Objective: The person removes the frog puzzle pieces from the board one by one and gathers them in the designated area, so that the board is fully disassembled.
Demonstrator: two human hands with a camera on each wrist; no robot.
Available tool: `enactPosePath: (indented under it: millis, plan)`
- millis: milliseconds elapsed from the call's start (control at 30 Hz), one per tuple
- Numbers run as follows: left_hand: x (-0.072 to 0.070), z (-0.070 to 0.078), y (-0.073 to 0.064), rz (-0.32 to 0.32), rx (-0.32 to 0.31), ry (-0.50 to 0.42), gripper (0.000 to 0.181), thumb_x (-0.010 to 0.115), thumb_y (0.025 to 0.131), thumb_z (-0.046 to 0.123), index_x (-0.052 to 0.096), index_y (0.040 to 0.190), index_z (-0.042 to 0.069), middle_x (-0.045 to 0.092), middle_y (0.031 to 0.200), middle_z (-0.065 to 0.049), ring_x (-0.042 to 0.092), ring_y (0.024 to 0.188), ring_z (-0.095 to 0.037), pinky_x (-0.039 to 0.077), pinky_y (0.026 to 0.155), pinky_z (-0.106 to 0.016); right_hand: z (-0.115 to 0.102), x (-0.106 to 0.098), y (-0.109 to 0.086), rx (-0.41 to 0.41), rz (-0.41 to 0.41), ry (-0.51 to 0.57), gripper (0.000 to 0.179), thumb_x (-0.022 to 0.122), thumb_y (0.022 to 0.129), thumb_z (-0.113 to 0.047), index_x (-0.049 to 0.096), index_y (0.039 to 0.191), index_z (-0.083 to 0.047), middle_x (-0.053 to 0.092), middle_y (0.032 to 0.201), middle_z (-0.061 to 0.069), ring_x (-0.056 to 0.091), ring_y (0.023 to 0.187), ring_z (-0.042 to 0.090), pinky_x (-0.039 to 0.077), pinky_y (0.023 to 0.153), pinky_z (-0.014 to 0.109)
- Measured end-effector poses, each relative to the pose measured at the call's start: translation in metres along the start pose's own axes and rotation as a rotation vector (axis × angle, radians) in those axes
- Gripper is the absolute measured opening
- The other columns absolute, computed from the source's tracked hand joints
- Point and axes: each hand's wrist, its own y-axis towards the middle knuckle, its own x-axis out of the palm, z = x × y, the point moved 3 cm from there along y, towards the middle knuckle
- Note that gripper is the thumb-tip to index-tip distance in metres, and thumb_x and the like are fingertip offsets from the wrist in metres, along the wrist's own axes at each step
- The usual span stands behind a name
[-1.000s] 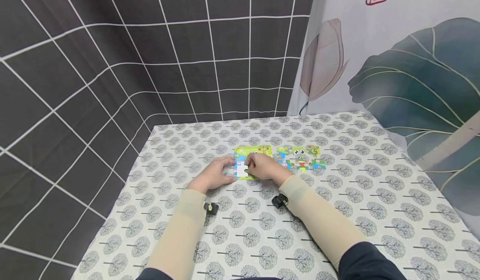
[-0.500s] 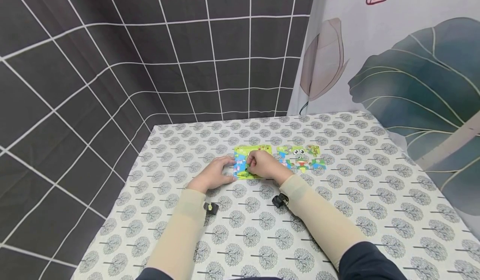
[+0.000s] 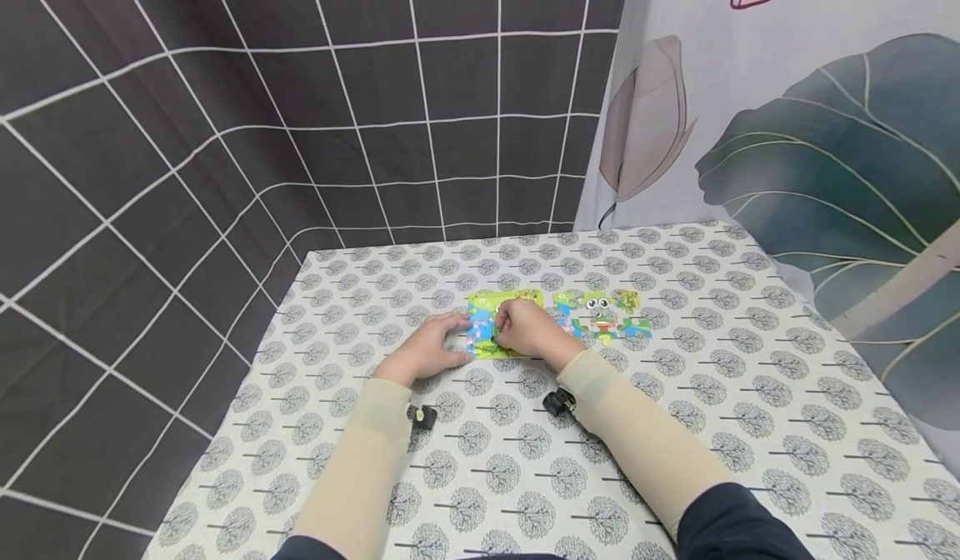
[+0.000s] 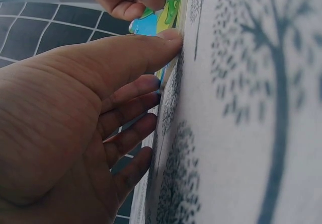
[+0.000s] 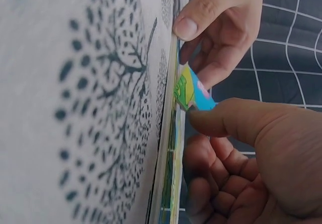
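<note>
A jigsaw puzzle board (image 3: 483, 302) with a yellow-green border lies mid-table in the head view. My left hand (image 3: 429, 347) reaches its left side, fingers fairly straight at the edge and thumb (image 4: 168, 35) by the near corner. Over the board's lower left, my right hand (image 3: 528, 331) pinches a puzzle piece (image 5: 193, 89) between thumb and curled fingers. Blue, green, yellow and a touch of pink show on this piece, which stands tilted to the board in the right wrist view. The right hand hides much of the board's middle and right.
Right of the board lie several loose puzzle pieces (image 3: 600, 318), together showing a green frog face. The cloth (image 3: 495, 468) on the table is white with grey trees. Behind hangs a dark gridded curtain (image 3: 375, 127), and a leaf-printed curtain (image 3: 667, 110) is at right.
A white gap showed at the board's lower left one second ago; the puzzle piece now covers it in the head view. My right hand shifted slightly; the left hand stayed in place.
</note>
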Motion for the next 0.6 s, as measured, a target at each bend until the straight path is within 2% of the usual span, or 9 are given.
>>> enactPosePath:
  millis: [233, 600]
  plan:
    - [0.001, 0.0, 0.0, 0.006, 0.011, -0.002, 0.067, 0.085, 0.088, 0.033, 0.059, 0.148, 0.016, 0.044, 0.164, 0.002, 0.035, 0.152, -0.027, 0.025, 0.127, -0.05, -0.001, -0.002, -0.001, 0.015, 0.044, -0.04, 0.013, 0.08, 0.082, -0.011, 0.069, 0.089, -0.011, 0.065, 0.079, -0.002, 0.061, 0.069, 0.015, 0.055, 0.066, 0.029]
    - [0.001, -0.001, 0.0, 0.001, 0.01, -0.002, 0.068, 0.084, 0.089, 0.034, 0.058, 0.149, 0.017, 0.043, 0.164, 0.002, 0.034, 0.153, -0.027, 0.024, 0.127, -0.049, 0.007, -0.021, -0.012, 0.004, 0.014, -0.026, 0.011, 0.076, 0.083, -0.008, 0.07, 0.092, -0.009, 0.066, 0.081, 0.0, 0.061, 0.071, 0.015, 0.058, 0.071, 0.031]
